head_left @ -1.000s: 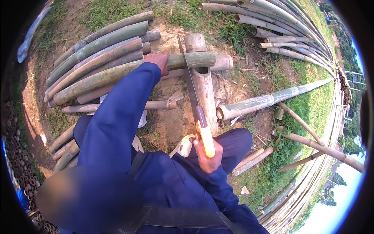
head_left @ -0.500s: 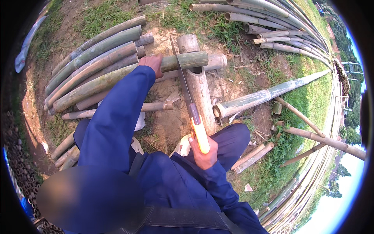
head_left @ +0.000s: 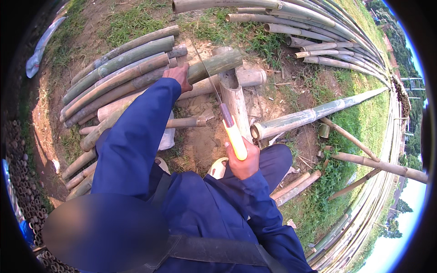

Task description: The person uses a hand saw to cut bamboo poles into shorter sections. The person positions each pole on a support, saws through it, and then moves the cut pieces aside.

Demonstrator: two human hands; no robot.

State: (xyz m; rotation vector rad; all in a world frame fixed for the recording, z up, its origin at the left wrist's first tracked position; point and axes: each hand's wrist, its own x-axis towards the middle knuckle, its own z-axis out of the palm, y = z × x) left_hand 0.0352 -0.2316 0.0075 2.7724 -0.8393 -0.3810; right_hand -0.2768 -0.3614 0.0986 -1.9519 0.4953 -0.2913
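A green bamboo pole (head_left: 217, 63) lies slantwise in front of me, its far right end over an upright-notched bamboo support (head_left: 233, 93). My left hand (head_left: 180, 76) is closed around the pole, left of the saw. In my right hand (head_left: 244, 162) is a handsaw, gripped by its yellow handle (head_left: 234, 139). The thin saw blade (head_left: 203, 63) crosses the pole just right of my left hand; whether its teeth sit in a cut cannot be made out. My left sleeve hides part of the pole.
Cut bamboo pieces (head_left: 123, 59) lie stacked at left. Long poles (head_left: 314, 13) are piled at the far right, and one thick pole (head_left: 314, 111) points toward the support. Poles form a low frame (head_left: 378, 164) at right. A white sack (head_left: 167, 138) lies near my feet.
The bamboo pole has swung, its left end coming nearer to me and its right end pointing farther away. My right hand has moved the saw forward. My left hand keeps its grip.
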